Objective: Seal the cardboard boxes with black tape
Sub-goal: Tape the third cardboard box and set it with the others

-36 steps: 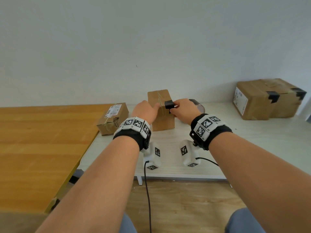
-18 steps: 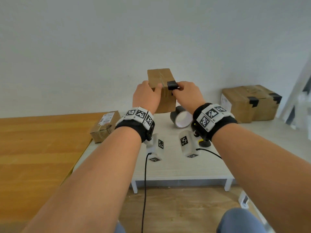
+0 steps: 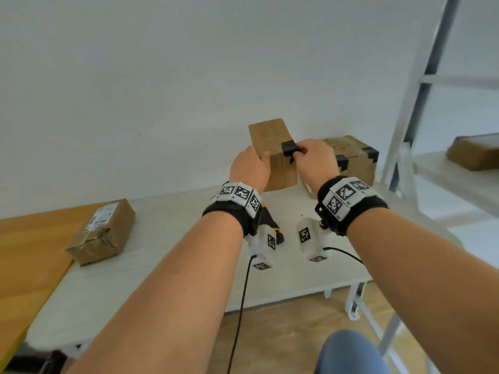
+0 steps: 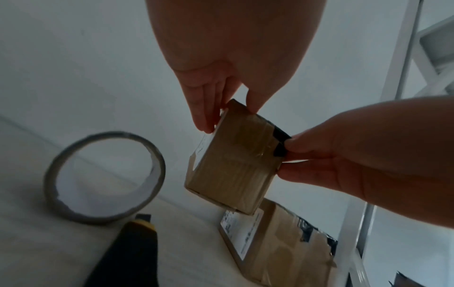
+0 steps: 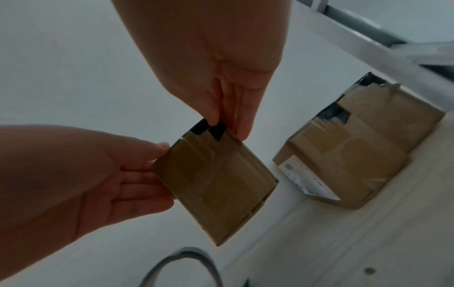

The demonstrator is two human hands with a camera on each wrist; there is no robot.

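I hold a small cardboard box (image 3: 272, 147) upright in the air above the white table (image 3: 162, 265). My left hand (image 3: 253, 166) grips its left side, thumb on the near face and fingers behind, as the left wrist view shows (image 4: 230, 116). A short strip of black tape (image 3: 288, 147) is folded over the box's upper right edge. My right hand (image 3: 302, 155) pinches that strip against the edge, shown closely in the right wrist view (image 5: 228, 126). The tape (image 4: 280, 143) wraps the corner of the box (image 4: 233, 165).
A black tape roll (image 4: 103, 178) and a black and yellow knife (image 4: 132, 248) lie on the table under my hands. A bigger box with black-taped corners (image 3: 351, 157) stands behind. Another small box (image 3: 102, 233) lies left, by the wooden table (image 3: 27, 252). A metal shelf (image 3: 405, 130) stands right.
The small box has risen off the table and moved right, in front of the bigger box. Both hands have kept their hold, the right one on the tape strip.
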